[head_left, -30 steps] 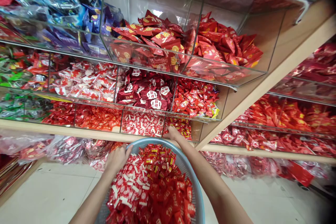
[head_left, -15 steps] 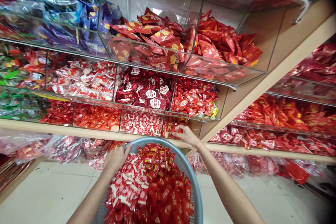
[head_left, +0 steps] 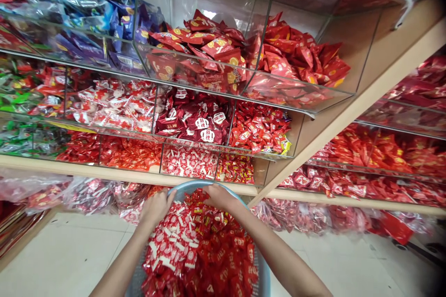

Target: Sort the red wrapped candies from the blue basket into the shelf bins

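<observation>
A blue plastic basket [head_left: 264, 269] is before me, filled with small wrapped candies. Red-and-white candies [head_left: 172, 236] lie on its left side, and plain red ones [head_left: 226, 260] fill the right and front. At the back are red candies with yellow lettering [head_left: 205, 218]. My left hand [head_left: 155, 207] is closed over the basket's back left rim, thumb on top. Inside the back of the basket, my right hand [head_left: 219, 196] is curled at the red candies, its fingertips partly hidden among them.
Clear-fronted shelf bins of candy rise beyond the basket, including a small bin of red-and-yellow candies [head_left: 235, 168] and a red-and-white one [head_left: 190, 162]. A slanting wooden divider [head_left: 334, 123] stands at right. Plastic bags of candy [head_left: 92, 195] lie under the bottom shelf.
My right hand has moved from the small red-and-yellow candy bin back and left into the basket. My left hand has stayed on the rim.
</observation>
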Tool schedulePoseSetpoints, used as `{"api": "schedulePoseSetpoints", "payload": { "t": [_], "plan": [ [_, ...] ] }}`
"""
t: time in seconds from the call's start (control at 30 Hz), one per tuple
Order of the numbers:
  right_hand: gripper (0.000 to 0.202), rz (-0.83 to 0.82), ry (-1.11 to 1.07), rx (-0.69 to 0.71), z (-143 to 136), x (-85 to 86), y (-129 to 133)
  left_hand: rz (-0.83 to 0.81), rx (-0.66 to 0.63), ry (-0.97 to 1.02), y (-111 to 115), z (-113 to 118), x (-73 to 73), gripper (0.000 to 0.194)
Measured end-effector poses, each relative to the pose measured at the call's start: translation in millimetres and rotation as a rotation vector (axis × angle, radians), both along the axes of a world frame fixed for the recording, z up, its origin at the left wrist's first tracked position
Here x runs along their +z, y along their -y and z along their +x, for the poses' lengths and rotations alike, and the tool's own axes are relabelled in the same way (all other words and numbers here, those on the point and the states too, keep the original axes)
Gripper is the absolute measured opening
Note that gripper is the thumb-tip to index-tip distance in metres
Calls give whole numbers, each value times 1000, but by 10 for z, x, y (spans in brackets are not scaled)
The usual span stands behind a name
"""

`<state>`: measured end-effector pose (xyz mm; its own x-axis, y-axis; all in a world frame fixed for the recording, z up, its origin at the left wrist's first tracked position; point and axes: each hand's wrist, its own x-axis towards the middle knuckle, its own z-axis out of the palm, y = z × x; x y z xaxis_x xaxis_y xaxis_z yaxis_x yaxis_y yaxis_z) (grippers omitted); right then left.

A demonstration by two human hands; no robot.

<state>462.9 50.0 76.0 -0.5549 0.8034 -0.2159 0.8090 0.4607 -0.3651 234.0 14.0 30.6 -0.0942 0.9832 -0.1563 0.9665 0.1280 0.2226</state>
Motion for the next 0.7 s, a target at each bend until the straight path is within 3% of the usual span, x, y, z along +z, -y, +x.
{"api": "schedulePoseSetpoints", "payload": {
  "t": [0.2,0.37,0.43,0.57,0.7],
  "plan": [
    [20,-54,-298,-213,191,-99,4,14,-19,-17,-7,-15,-28,70],
    [33,-493,-731,-419,550,-175,106,3,-15,-12,-18,-11,-29,69],
    [37,-592,-868,-490,668,-216,134,-8,-7,-8,-22,-6,-22,67],
    [37,-637,-1033,-568,772,-286,136,-2,-13,-10,-23,-2,-12,63],
    [40,-638,-1052,-594,717,-325,109,-8,-5,-10,-19,-7,-12,62]
  ]
}}
